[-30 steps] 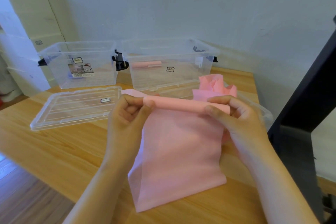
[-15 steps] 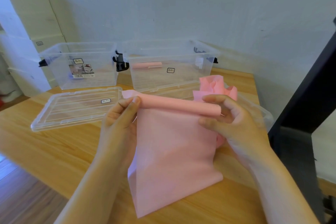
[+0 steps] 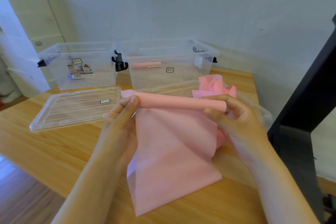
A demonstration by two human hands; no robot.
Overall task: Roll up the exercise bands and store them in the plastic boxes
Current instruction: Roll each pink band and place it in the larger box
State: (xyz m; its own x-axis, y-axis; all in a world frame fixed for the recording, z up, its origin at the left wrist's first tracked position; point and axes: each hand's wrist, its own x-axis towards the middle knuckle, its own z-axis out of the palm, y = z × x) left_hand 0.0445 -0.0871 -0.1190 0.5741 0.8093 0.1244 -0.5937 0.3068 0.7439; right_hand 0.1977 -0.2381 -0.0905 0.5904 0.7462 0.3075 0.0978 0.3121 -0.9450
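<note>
A pink exercise band (image 3: pixel 172 154) lies on the wooden table (image 3: pixel 54 151), its far end wound into a roll lifted above the table. My left hand (image 3: pixel 121 120) pinches the roll's left end. My right hand (image 3: pixel 234 120) grips its right end, fingers curled round it. The loose tail hangs down to the table's near edge. Two clear plastic boxes stand open at the back: the left box (image 3: pixel 80 65) and the right box (image 3: pixel 169 63), which holds a rolled pink band (image 3: pixel 145 65). More crumpled pink bands (image 3: pixel 216 85) lie behind my right hand.
A clear lid (image 3: pixel 72 109) lies flat left of my hands. Another lid (image 3: pixel 261 114) shows partly under the crumpled bands at the right. Cardboard boxes (image 3: pixel 32 14) stand far left. A black frame (image 3: pixel 312 82) rises at the right edge.
The roll has grown thicker and more of the tail has been taken up. Both hands have shifted their hold on the roll's ends, and the tail's near edge slid a little.
</note>
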